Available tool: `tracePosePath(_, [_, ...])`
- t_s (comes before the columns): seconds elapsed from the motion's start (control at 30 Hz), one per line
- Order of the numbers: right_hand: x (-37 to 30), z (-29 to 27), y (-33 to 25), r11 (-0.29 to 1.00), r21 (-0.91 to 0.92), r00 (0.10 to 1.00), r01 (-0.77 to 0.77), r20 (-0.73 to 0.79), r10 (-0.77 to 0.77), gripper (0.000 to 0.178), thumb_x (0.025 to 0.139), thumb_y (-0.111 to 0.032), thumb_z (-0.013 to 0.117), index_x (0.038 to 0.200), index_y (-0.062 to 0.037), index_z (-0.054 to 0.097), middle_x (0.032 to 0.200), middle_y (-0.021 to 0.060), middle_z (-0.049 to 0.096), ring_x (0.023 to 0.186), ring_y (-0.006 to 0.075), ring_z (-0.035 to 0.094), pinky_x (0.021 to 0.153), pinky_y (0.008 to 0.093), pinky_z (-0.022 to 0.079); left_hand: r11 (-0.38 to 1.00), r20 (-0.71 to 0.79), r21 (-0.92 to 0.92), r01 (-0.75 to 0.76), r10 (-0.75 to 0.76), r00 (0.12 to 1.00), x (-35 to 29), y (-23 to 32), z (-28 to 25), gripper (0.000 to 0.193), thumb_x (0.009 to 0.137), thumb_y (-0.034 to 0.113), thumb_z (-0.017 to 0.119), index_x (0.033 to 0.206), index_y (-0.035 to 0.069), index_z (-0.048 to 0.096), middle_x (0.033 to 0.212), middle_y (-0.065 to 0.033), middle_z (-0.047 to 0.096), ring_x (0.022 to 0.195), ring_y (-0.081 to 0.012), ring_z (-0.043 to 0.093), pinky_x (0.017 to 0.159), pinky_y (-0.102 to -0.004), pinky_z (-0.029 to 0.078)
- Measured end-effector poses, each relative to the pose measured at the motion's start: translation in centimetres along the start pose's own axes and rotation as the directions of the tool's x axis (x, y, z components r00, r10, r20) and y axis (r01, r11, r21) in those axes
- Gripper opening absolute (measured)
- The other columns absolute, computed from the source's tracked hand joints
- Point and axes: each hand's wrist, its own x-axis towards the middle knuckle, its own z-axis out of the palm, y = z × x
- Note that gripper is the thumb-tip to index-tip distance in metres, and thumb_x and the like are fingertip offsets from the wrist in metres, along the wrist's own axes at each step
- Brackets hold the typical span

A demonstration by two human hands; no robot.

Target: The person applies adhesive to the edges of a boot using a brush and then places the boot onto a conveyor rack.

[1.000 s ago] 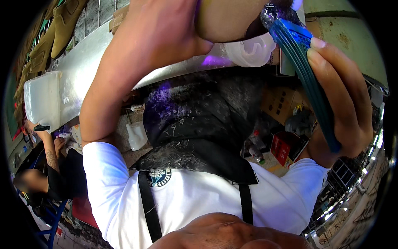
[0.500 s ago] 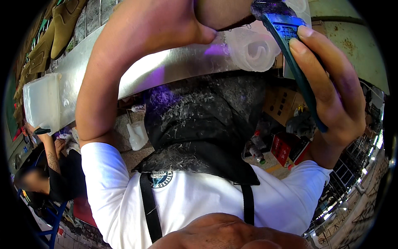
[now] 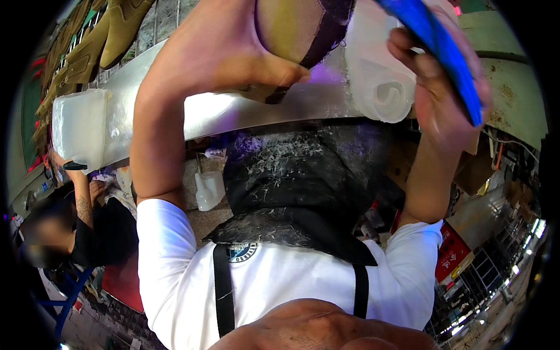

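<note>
- Nearest the camera, the white shirt (image 3: 280, 286) and black apron (image 3: 291, 192), flecked with pale scraps, fill the lower middle; both forearms rise from them toward the top of the view.
- The left hand (image 3: 233, 52) is curled around a tan shoe upper (image 3: 291, 29) with a dark purple edge, thumb pressed along its underside, holding it up at the top centre.
- The right hand (image 3: 437, 81) is closed around a blue-handled tool (image 3: 443, 46); the working end runs out of view at the top, so whether it touches the upper I cannot tell.
- Judging by this, the step in hand is working the edge of the upper with the tool; the next move seems to call for a steady left grip and a controlled stroke close to the left thumb.
- Room between the two hands is tight; the thumb lies near the tool's path.
- Behind them, a long silvery bench edge (image 3: 221, 111) crosses the view, with a roll of pale sheet (image 3: 379, 81) just beside the right hand and a translucent white block (image 3: 79, 128) at its left end.
- Farther left, another person's hand (image 3: 70, 166) reaches up to that block, well apart from the work.
</note>
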Motion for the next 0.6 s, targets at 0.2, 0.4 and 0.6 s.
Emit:
tracePosePath(0.2, [-0.4,2.0,-1.4,0.748,-0.555,0.896,0.364,0.427,-0.119,0.033,0.082,0.002,0.074,0.115,0.0070,0.072,0.120,0.0272,0.069,0.110,0.0351,0.070,0.094,0.0414,0.058,0.977,-0.095,0.065,-0.201,0.207,0.974,-0.8,-3.4,0.6,0.122,0.051,0.038,0.099,0.146,-0.006,0.035,0.134,-0.0237,0.059,0.123,-0.0337,0.061,0.107,-0.0424,0.048])
tracePosePath(0.4, [2.8,0.4,-4.5,0.734,-0.522,0.805,0.435,0.590,-0.057,0.034,0.084,0.001,0.072,0.117,0.0104,0.069,0.117,0.0266,0.070,0.103,0.0331,0.072,0.090,0.0384,0.058,0.944,-0.050,0.050,-0.326,0.328,0.943,-1.0,-3.4,0.4,0.133,0.052,0.027,0.101,0.153,-0.005,0.020,0.139,-0.0234,0.054,0.129,-0.0332,0.057,0.111,-0.0412,0.045])
tracePosePath(0.6, [6.3,-1.0,-6.6,0.571,-0.561,0.691,0.599,0.722,-0.015,0.033,0.084,0.002,0.071,0.117,0.0105,0.069,0.120,0.0280,0.068,0.104,0.0333,0.072,0.090,0.0379,0.058,0.888,-0.002,0.035,-0.458,0.459,0.889,0.2,-5.6,0.6,0.139,0.054,0.021,0.100,0.157,-0.004,0.010,0.141,-0.0245,0.052,0.130,-0.0338,0.056,0.110,-0.0404,0.046])
